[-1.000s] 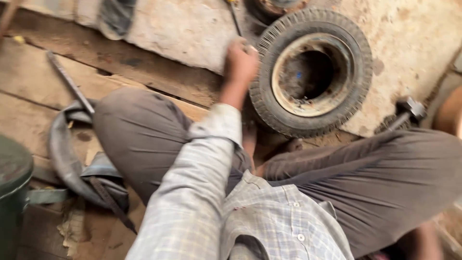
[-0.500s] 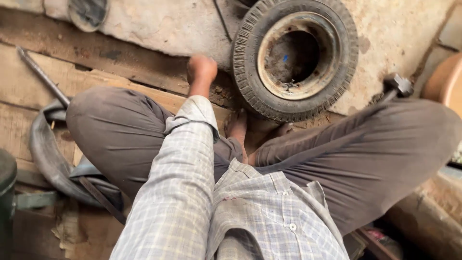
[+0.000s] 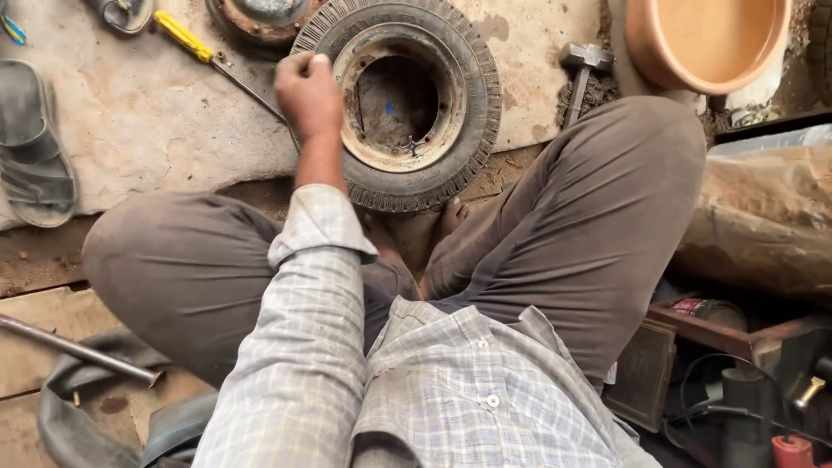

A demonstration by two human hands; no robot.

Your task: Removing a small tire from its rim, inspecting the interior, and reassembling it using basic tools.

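Note:
A small black tyre [image 3: 472, 104] on a rusty wheel rim [image 3: 364, 147] lies flat on the concrete in front of my crossed legs. My left hand [image 3: 308, 91] reaches out in a checked sleeve and rests as a closed fist on the tyre's upper-left edge. A screwdriver [image 3: 195, 43] with a yellow handle lies to the left, and its shaft runs down behind my wrist. Nothing shows inside the fist. My right hand is out of view.
A hammer [image 3: 581, 69] lies right of the tyre, and an orange bowl [image 3: 706, 43] stands at the top right. A sandal [image 3: 35, 147] lies at the far left. A rubber inner tube [image 3: 74, 425] and a metal rod [image 3: 78, 347] lie at the lower left, and dark tools crowd the lower right.
My left hand has moved from the ground by the tyre's lower-left side up to its upper-left edge. The view has swung, bringing the sandal, hammer and bowl into sight.

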